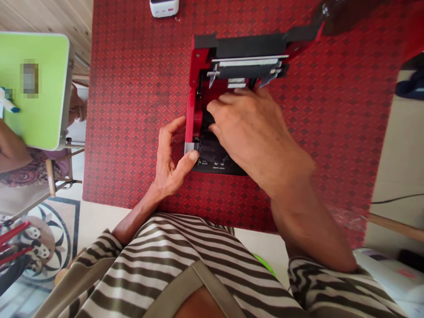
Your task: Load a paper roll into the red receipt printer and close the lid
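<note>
A red and black printer (192,110) lies open on the patterned red table, its lid raised toward the far side. Across the lifted part runs a dark roller (247,72) with a pale metal bar beside it. My left hand (168,163) grips the printer's near left corner, thumb on top at the grey piece and fingers curled along the outer side. Over the open compartment is my right hand (247,121), its fingers bent down inside. Their tips are hidden, and I cannot make out what they hold. The hand and forearm cover the printer's right side.
A small white device (164,8) sits at the table's (139,88) far edge. On the left, a person's arm (11,148) is beside a green-topped table (43,119) with a marker-like item (9,102). A dark, unclear object (344,15) is at the far right.
</note>
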### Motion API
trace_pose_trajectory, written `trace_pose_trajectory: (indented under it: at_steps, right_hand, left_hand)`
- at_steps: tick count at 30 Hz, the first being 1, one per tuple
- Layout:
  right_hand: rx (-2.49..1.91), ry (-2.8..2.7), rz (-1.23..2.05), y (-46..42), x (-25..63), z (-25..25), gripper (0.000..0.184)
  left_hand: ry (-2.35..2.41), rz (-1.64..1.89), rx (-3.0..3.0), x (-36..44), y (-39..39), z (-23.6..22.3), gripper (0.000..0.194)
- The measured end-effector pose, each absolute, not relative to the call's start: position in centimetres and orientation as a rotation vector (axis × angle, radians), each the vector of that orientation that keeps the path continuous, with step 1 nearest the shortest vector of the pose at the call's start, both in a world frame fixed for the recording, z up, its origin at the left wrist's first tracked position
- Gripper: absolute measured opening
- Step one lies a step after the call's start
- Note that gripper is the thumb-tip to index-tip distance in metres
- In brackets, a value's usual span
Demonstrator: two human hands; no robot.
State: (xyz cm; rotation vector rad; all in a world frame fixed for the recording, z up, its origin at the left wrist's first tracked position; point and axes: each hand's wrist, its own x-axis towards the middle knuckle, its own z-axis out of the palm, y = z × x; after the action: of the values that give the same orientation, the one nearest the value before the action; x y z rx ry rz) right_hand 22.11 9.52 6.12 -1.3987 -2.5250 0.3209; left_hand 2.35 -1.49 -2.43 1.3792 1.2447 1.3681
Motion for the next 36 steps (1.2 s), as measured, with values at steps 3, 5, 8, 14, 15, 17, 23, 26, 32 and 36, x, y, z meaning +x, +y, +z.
trace_pose_trajectory:
  at_steps: [3, 5, 8, 14, 15, 17, 23, 26, 32, 36]
  right_hand:
    - [-1.474, -2.492, 0.299, 9.6, 20.9, 5.7, 0.027]
    - [-1.547, -2.489, 0.360, 9.9, 20.6, 5.7, 0.025]
    - [-1.626, -2.471, 0.461, 10.6, 20.8, 6.1, 0.019]
    - [-1.408, -2.715, 0.324, 11.4, 22.9, 6.7, 0.021]
    - [-1.410, -2.724, 0.299, 11.3, 23.1, 6.8, 0.019]
    - [-1.398, -2.750, 0.260, 11.0, 23.3, 7.1, 0.014]
    - [-1.324, -2.641, 0.261, 8.7, 24.2, 9.4, 0.007]
    - [-1.186, -2.529, 0.248, 7.2, 26.7, 11.3, 0.007]
    - [-1.277, -2.085, 0.515, 7.4, 34.0, 11.6, 0.030]
    - [-1.409, -1.718, 0.603, 10.3, 36.7, 7.6, 0.034]
  left_hand:
    - [1.270, 1.347, 1.398, 2.3, -1.5, -2.3, 0.083]
    - [1.251, 1.371, 1.388, 2.4, -1.5, -2.2, 0.080]
    - [1.232, 1.396, 1.375, 2.5, -1.5, -2.1, 0.073]
    - [1.180, 1.416, 1.362, 2.7, -1.4, -2.1, 0.071]
    - [1.183, 1.417, 1.353, 2.7, -1.4, -2.1, 0.070]
    - [1.191, 1.408, 1.349, 2.8, -1.4, -2.1, 0.070]
    - [1.213, 1.391, 1.387, 2.6, -1.4, -2.3, 0.077]
    - [1.205, 1.402, 1.396, 2.4, -1.3, -2.4, 0.076]
    - [1.195, 1.408, 1.443, 2.0, -1.4, -2.4, 0.075]
    - [1.244, 1.397, 1.490, 1.7, -1.2, -2.7, 0.077]
